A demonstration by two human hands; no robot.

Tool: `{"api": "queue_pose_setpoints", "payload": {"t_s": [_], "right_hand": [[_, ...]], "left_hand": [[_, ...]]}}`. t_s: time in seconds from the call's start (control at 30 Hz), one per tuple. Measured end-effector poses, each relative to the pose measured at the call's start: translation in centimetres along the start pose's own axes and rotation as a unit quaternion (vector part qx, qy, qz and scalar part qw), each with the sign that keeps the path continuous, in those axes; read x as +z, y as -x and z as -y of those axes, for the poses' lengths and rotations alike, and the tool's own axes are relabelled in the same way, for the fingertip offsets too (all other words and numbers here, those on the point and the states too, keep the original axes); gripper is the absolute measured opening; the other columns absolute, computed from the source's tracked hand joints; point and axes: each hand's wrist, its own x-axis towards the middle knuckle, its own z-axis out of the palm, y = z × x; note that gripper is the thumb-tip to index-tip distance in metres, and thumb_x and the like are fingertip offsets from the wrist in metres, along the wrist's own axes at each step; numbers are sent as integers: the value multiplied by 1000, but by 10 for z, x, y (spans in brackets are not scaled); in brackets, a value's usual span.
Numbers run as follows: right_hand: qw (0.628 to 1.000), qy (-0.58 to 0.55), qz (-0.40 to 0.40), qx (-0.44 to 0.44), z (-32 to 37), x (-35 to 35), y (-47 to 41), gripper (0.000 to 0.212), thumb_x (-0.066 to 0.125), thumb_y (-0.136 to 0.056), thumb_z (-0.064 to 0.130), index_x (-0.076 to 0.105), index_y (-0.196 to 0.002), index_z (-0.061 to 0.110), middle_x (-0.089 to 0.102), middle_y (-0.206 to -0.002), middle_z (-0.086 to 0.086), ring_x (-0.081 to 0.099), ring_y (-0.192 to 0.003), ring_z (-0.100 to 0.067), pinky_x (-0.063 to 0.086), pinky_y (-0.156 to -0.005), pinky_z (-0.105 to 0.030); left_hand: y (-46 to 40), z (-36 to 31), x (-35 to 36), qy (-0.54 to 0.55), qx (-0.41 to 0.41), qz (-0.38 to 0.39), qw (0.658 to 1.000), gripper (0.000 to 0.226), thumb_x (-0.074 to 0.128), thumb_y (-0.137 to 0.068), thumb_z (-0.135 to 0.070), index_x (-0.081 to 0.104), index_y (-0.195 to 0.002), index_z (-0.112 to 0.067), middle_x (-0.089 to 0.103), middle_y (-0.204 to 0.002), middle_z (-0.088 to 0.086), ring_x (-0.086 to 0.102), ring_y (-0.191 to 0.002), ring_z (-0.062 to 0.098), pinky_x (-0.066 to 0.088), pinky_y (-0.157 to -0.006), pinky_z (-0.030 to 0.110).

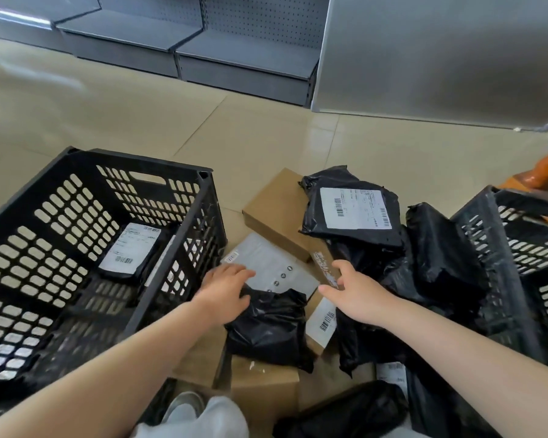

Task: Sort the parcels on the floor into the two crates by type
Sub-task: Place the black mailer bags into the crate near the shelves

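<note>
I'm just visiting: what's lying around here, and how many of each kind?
Black crates: 2
Black plastic bag parcels: at least 5, as the heap overlaps
Brown cardboard boxes: at least 3
Grey flat mailer: 1
Total: at least 11
</note>
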Motion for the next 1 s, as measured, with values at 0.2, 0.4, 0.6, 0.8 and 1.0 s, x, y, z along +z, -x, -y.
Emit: {"api": "queue_pose_setpoints", "payload": {"t_s": [0.2, 0.4, 0.6, 0.8, 1.0], "right_hand": [[1000, -8, 21, 6, -13, 4, -2, 69, 49, -100, 44, 15, -156, 20, 59, -112, 0, 63, -89, -16, 49, -77, -32], [999, -11, 47, 4, -13, 15, -8, 69, 48, -100, 42, 15, -157, 20, 63, -108, 0, 67, -95, -22, 53, -85, -38], [998, -6, 69, 5, -13, 22, -5, 67, 47, -101, 39, 16, -156, 19, 66, -101, -5, 65, -107, -30, 50, -93, -41], [997, -8, 71, 21, -17, 19, -5, 66, 46, -101, 39, 17, -157, 20, 58, -122, -1, 61, -111, -25, 48, -97, -37], [982, -155, 66, 81, -20, 16, -10, 53, 46, -101, 41, 37, -149, 21, 50, -141, -5, 52, -119, -22, 43, -103, -35]], "left_hand": [[5, 0, 39, 22, 2, 30, 999, 58, 53, -97, -39, 33, -151, -29, 42, -152, -7, 34, -142, 16, 18, -120, 36], [3, 1, 49, 4, -9, 10, 1000, 52, 56, -96, -39, 40, -145, -34, 48, -140, -9, 45, -132, 18, 30, -114, 38], [5, 0, 47, 58, -12, 9, 998, 37, 55, -98, -36, 56, -135, -33, 55, -126, -8, 50, -120, 16, 42, -103, 35], [10, -7, 37, 178, -18, -40, 983, 17, 59, -97, -25, 70, -110, -22, 59, -104, -6, 60, -99, 14, 48, -89, 30], [18, -22, 27, 308, -23, -72, 948, 14, 63, -94, -18, 62, -82, -24, 62, -89, -5, 60, -84, 9, 47, -76, 28]]}}
